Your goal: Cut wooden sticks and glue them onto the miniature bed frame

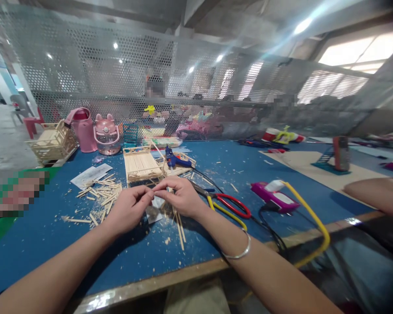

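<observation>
Over the blue table, my left hand [131, 206] and my right hand [180, 196] meet with fingertips pinched together. Whatever sits between them is too small or hidden to make out. Just left of my left hand lies a heap of short wooden sticks [101, 192] among crumbs. Longer thin sticks [179, 229] lie below my right hand. Behind the hands stands a small frame built of wooden sticks [140, 163]. A blue glue gun [175, 159] rests against its right side. Scissors with red and yellow handles [232, 205] lie beside my right wrist, partly covered by it.
A pink flask [83, 131], a pink-lidded bottle [107, 137] and a stack of stick frames [54, 141] stand back left. A purple device [275, 198] with a yellow cord lies right. Another person's arm [376, 194] reaches in at right. A perforated metal screen [118, 65] borders the back.
</observation>
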Tool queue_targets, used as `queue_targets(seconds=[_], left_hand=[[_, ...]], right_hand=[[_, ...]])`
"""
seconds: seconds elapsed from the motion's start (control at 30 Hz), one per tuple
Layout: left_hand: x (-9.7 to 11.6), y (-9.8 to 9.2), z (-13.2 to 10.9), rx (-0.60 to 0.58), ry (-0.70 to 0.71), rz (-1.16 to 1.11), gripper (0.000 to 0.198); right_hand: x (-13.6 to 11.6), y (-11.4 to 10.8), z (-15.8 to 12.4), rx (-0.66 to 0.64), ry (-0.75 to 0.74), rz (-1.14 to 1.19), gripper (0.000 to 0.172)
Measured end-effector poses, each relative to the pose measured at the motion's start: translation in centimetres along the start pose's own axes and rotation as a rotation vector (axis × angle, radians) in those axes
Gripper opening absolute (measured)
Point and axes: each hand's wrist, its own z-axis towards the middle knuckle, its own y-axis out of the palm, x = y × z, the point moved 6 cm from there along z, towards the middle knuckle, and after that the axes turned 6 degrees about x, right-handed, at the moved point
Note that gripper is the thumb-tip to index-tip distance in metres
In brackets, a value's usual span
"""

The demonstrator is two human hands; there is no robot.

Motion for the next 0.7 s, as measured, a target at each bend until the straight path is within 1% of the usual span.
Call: queue_targets(seconds=[0.1, 0.23, 0.3, 0.4, 0.43, 0.5, 0.6, 0.7], left_hand=[[-0.3, 0.0, 0.0, 0.014, -0.028, -0.032, 0.032], [-0.4, 0.1, 0.1, 0.035, -0.057, -0.085, 0.031], [-0.8, 0.4, 0.1, 0.045, -0.144, -0.243, 0.031], [-1.6, 1.4, -0.3, 0.017, -0.386, -0.647, 0.026], [-1.7, 1.7, -0.5, -0.002, -0.453, -0.758, 0.025], [-1.8, 2.2, -0.7, -0.031, -0.522, -0.882, 0.024], [-2.0, 2.0, -0.7, -0.004, -0.518, -0.889, 0.027], [-2.1, 1.4, -0.4, 0.043, -0.425, -0.772, 0.031]], right_hand=[[-0.1, 0.1, 0.0, 0.011, -0.026, -0.086, 0.01], [0.0, 0.1, 0.1, 0.003, -0.014, -0.073, 0.008], [-0.1, -0.1, 0.1, 0.054, -0.021, -0.016, 0.006], [0.0, -0.3, 0.1, 0.131, -0.012, 0.115, 0.003], [0.1, -0.2, 0.1, 0.137, -0.002, 0.15, 0.003], [0.2, 0.1, 0.0, 0.137, -0.004, 0.178, 0.003], [-0.3, 0.0, -0.2, 0.166, -0.105, 0.123, 0.003], [-1.4, -0.5, -0.7, 0.224, -0.277, -0.033, 0.006]])
